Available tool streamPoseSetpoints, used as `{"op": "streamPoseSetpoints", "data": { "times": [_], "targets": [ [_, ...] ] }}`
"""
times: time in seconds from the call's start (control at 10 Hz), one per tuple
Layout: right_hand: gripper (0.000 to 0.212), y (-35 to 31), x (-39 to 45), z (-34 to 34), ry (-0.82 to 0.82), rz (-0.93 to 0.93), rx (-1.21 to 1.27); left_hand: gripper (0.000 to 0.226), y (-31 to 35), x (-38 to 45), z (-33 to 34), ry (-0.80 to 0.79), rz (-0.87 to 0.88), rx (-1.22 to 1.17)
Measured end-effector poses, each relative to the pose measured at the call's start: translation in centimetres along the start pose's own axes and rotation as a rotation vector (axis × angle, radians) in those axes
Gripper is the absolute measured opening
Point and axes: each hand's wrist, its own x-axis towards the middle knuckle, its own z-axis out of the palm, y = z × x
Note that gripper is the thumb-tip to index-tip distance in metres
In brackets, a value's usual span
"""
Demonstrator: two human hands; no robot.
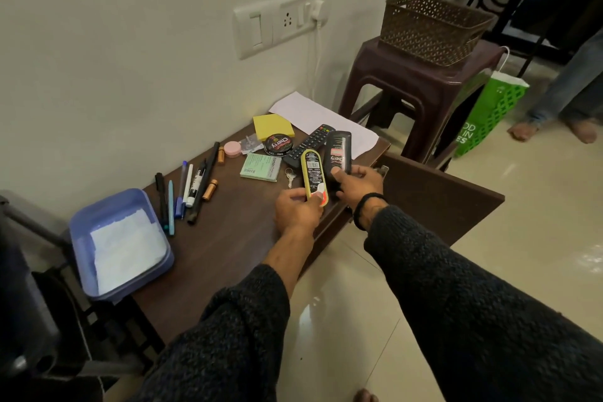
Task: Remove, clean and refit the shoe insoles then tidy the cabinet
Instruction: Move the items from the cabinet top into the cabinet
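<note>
Yellow-rimmed shoe-polish applicator (314, 177), long axis near-to-far, gripped at its near end by the left hand (298, 210). Black polish bottle (339, 153), parallel just right, clasped by the right hand (359, 184). Both over the dark cabinet top (228, 238).

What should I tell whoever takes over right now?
Left hand: holding the yellow polish bottle.
Right hand: holding the black polish bottle.
Both are over the cabinet top, near the remote, polish tin, keys and pens. Cabinet door is open.
No shoes or insoles in view, so that step cannot be judged.
Left: tidy the loose items, close the door.
</note>
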Motion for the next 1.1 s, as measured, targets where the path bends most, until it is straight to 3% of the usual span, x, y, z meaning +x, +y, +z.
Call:
{"op": "streamPoseSetpoints", "data": {
  "times": [0.1,0.4,0.6,0.7,0.8,0.9,1.0,1.1],
  "targets": [
    [0.035,-0.5,-1.6,-2.3,-0.066,0.001,0.160,0.025,1.1,-0.7,0.0,-0.165,-0.153,-0.261],
    [0.043,-1.1,-8.9,-11.3,-0.360,-0.008,0.327,0.036,2.0,-7.6,-3.1,-0.413,-0.243,-0.480],
    [0.039,0.2,-13.3,-15.1,-0.479,0.075,0.296,0.035,-4.8,-15.0,-5.8,-0.326,-0.449,-0.562],
    [0.038,1.6,-14.7,-16.9,-0.509,0.163,0.118,0.034,-9.6,-17.0,-6.7,-0.220,-0.522,-0.613],
    [0.047,3.3,-15.5,-17.8,-0.480,0.261,-0.126,0.026,-12.9,-18.2,-7.1,-0.155,-0.535,-0.622],
    [0.040,4.1,-14.7,-17.1,-0.479,0.320,-0.421,0.027,-14.0,-18.2,-7.3,-0.087,-0.547,-0.620],
    [0.043,5.4,-13.0,-15.6,-0.528,0.403,-0.505,0.034,-14.4,-17.2,-7.9,-0.004,-0.530,-0.615],
    [0.040,7.4,-12.0,-12.1,-0.597,0.357,-0.516,0.037,-14.9,-15.5,-8.9,0.100,-0.491,-0.587]
  ]
}}
